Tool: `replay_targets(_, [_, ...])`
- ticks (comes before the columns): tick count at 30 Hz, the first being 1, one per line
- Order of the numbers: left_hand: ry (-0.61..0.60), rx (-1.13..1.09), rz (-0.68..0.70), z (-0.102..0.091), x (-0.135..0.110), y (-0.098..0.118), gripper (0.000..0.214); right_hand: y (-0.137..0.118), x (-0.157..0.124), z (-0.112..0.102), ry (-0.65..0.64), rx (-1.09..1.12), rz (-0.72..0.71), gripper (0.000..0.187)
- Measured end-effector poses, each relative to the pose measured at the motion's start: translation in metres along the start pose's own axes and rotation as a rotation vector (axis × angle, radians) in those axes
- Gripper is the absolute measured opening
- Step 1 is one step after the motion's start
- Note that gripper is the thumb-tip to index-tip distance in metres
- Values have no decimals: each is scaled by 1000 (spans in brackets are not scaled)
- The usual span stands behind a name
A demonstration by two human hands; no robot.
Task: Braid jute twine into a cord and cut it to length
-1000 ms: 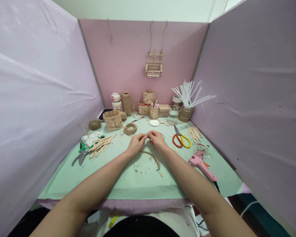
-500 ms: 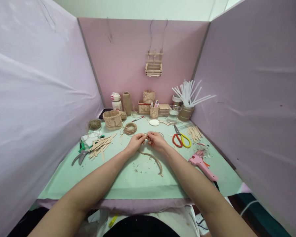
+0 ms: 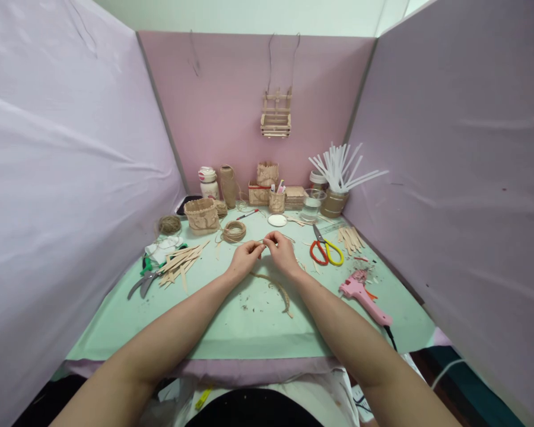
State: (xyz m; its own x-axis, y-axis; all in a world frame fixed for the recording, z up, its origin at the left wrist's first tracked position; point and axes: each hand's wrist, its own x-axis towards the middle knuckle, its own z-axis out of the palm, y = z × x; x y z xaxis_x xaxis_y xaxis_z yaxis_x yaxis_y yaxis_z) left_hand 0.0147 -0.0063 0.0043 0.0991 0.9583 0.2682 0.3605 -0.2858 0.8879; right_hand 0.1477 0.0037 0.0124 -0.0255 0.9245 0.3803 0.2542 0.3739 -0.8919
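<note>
My left hand (image 3: 247, 257) and my right hand (image 3: 279, 248) meet over the middle of the table, fingertips pinched close together on thin jute twine. A braided length of the jute twine (image 3: 276, 286) trails from under my left hand and curves toward me on the table. The fingers cover the part where the strands meet. Behind my left hand lies a coil of twine (image 3: 234, 231). To the right of my right hand rest scissors (image 3: 326, 252) with one red and one yellow handle.
A pink glue gun (image 3: 365, 296) lies at the right, its cord over the edge. Wooden sticks (image 3: 182, 262) and green-handled pruning shears (image 3: 146, 281) lie at left. A woven-look basket (image 3: 202, 216), a water bowl (image 3: 312, 206) and a pot of white glue sticks (image 3: 335, 201) stand behind.
My right hand has shifted slightly up, its fingers still pinched at the twine. My left hand stays nearly in place. The whole view has drifted a little.
</note>
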Motion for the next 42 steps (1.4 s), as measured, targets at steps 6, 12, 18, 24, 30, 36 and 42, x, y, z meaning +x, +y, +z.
replay_targets(6, [94,-156,-84,2,0,0,28,-1,-2,0,-11,-42,-39,11])
replay_targets(12, [126,-176,-130,3,0,-1,27,6,0,1,-24,-76,-25,10])
replay_targets(18, [158,-209,-141,2,2,-4,24,13,3,3,-23,-67,38,15])
replay_targets(24, [175,-216,-166,3,1,-2,23,10,0,2,-8,-98,-51,9])
replay_targets(30, [188,-258,-223,4,1,-1,22,14,0,3,-30,-178,-45,6])
replay_targets(36, [172,-295,-214,4,1,-3,21,17,2,4,-75,-200,5,9])
replay_targets(42, [163,-305,-204,3,1,-1,21,15,3,3,-39,-188,-8,10])
